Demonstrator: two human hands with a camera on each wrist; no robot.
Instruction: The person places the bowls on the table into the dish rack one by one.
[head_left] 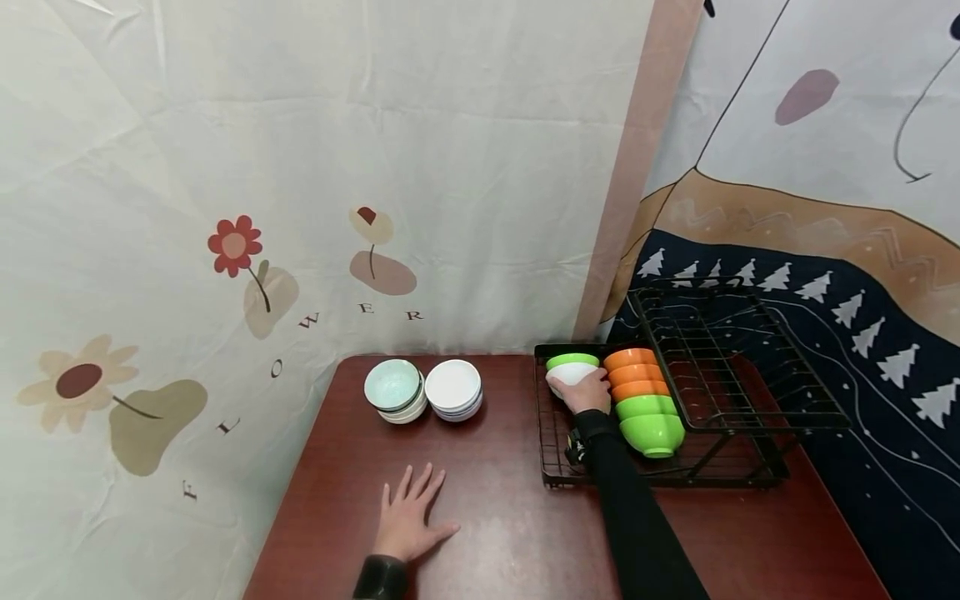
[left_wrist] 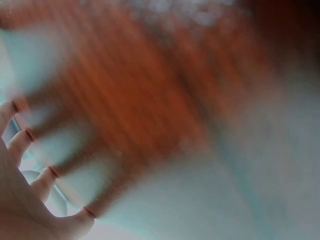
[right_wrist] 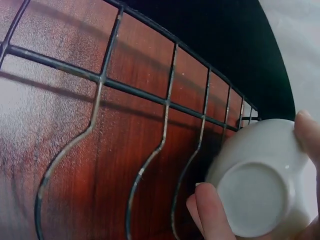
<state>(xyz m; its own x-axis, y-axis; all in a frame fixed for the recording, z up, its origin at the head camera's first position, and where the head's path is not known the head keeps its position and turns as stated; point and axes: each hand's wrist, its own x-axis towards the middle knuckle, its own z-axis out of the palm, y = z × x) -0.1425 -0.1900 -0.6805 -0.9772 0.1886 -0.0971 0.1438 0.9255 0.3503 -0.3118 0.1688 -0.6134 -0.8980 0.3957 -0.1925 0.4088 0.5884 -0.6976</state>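
Beyond a black sleeve (head_left: 641,517), a round, glossy-white bowl (right_wrist: 252,197) pinched by the right hand (head_left: 588,392) should be seated squarely, left hand (head_left: 406,521) splayed.

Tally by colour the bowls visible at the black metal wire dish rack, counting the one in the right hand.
Glossy orange round bowls: 3
Glossy green round bowls: 3 (two beside the orange ones, one behind the white one)
Glossy white round bowl, gripped by the right hand: 1
Total: 7
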